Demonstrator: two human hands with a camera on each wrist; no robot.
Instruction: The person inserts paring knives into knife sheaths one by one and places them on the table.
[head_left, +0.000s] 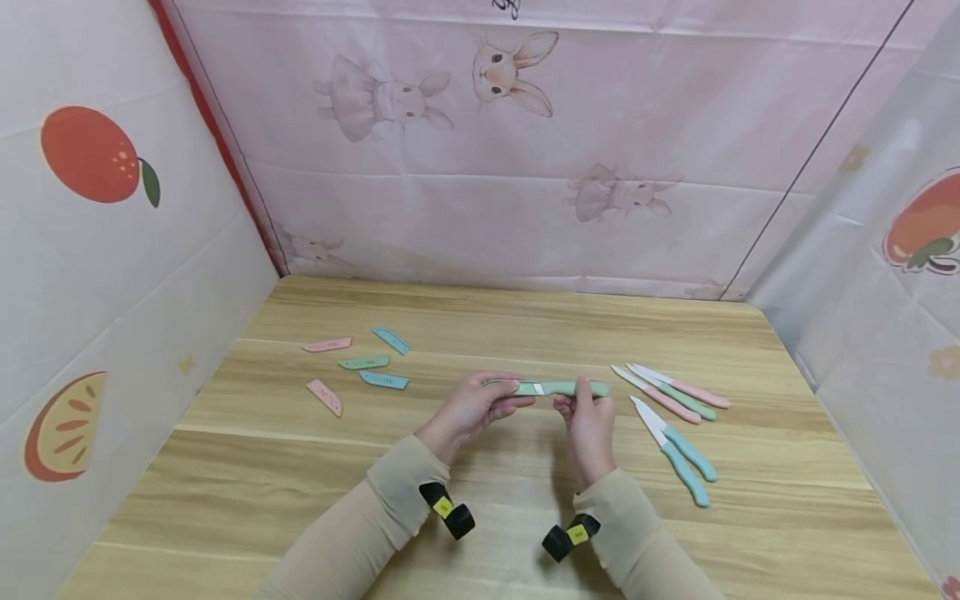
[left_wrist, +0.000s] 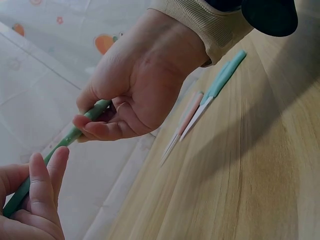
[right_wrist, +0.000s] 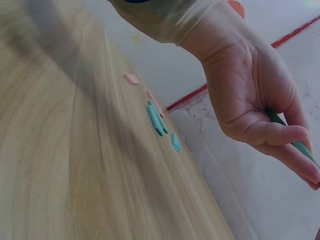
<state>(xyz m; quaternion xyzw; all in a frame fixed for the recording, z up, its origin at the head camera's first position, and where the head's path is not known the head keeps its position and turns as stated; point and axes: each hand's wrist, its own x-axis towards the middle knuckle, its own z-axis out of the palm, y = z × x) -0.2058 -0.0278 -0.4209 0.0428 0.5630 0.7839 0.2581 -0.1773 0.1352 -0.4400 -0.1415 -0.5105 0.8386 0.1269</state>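
In the head view, my left hand (head_left: 480,406) grips a green blade sheath (head_left: 528,388) between thumb and fingers. My right hand (head_left: 590,429) holds the green handle (head_left: 557,387) of a paring knife. A short strip of the white blade (head_left: 539,389) shows between sheath and handle; the rest sits inside the sheath. From the left wrist, the right hand (left_wrist: 140,85) appears above, curled round the handle, and the left hand (left_wrist: 37,200) is at the lower left on the sheath. The right wrist view shows the left hand (right_wrist: 255,95) pinching the green sheath (right_wrist: 302,148).
Pink, green and blue sheaths (head_left: 384,380) lie scattered on the wooden table (head_left: 300,500) at left. On the right lie a pink-handled knife (head_left: 701,394), a green one (head_left: 697,406), another pink one (head_left: 678,407) and two turquoise ones (head_left: 686,475), bare blades pointing away. Printed cloth walls (head_left: 450,225) surround the table.
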